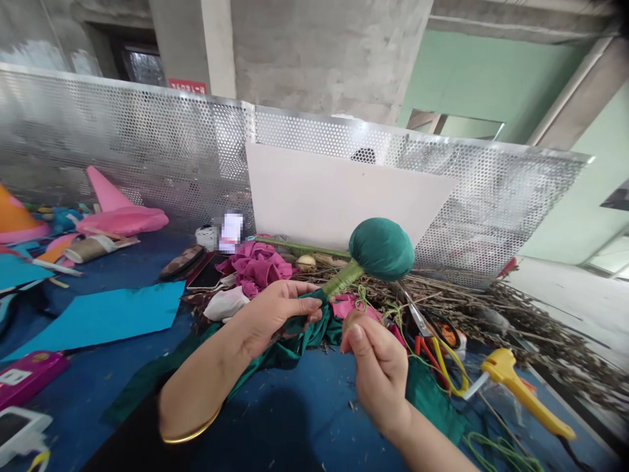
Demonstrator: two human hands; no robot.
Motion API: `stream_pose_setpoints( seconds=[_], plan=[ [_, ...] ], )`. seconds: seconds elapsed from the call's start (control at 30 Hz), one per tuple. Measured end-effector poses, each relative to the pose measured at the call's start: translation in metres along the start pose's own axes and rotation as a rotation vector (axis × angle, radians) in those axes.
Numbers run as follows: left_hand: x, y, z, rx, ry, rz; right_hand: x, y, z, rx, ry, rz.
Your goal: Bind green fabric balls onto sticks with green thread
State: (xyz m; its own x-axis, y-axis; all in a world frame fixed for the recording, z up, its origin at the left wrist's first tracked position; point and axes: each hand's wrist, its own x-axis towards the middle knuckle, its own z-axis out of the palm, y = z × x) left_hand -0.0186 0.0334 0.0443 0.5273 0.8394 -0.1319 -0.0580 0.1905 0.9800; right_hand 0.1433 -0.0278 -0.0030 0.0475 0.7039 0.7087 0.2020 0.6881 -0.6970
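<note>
Blue table (pixel 295 419) carries craft clutter. Green fabric ball (pixel 382 249) raised above it, neck wound with green thread (pixel 344 278). Left hand (pixel 272 314) closed around gathered cloth below neck, keeping bundle steady. Right hand (pixel 376 360) pinches thread end, probably keeping winding taut. Scissors (pixel 427 334) just beside.

Blue table (pixel 295 419) bears twigs (pixel 491 308), scissors (pixel 432 334), glue gun (pixel 521 387).

Your left grip (pixel 275 314) hides the stem below the wrapped neck; the label (pixel 230 233) beyond it is blurred; your right forearm leaves the frame.
</note>
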Motion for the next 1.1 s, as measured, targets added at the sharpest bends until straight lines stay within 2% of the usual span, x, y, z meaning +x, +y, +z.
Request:
stream_pose_setpoints(
  seconds=[0.27,0.4,0.5,0.63,0.8,0.97,1.1],
  plan=[
    [0.004,-0.005,0.005,0.389,0.108,0.154,0.002,-0.008,0.000,-0.034,-0.109,-0.022],
    [0.004,-0.009,0.010,0.706,0.198,0.169,0.013,-0.010,-0.009,0.049,-0.159,0.024],
    [0.002,-0.008,0.017,0.894,0.215,0.206,0.022,-0.011,-0.016,0.096,-0.169,0.050],
    [-0.003,-0.007,0.027,1.116,0.240,0.151,0.030,-0.009,-0.023,0.053,-0.190,0.070],
    [-0.003,-0.017,0.034,1.373,0.228,0.172,0.031,-0.005,-0.024,-0.049,-0.234,0.113],
    [-0.002,-0.022,0.042,1.476,0.199,0.121,0.035,0.002,-0.024,-0.112,-0.218,0.194],
    [-0.005,-0.024,0.048,1.545,0.140,0.230,0.039,0.008,-0.027,-0.189,-0.221,0.249]
  ],
)
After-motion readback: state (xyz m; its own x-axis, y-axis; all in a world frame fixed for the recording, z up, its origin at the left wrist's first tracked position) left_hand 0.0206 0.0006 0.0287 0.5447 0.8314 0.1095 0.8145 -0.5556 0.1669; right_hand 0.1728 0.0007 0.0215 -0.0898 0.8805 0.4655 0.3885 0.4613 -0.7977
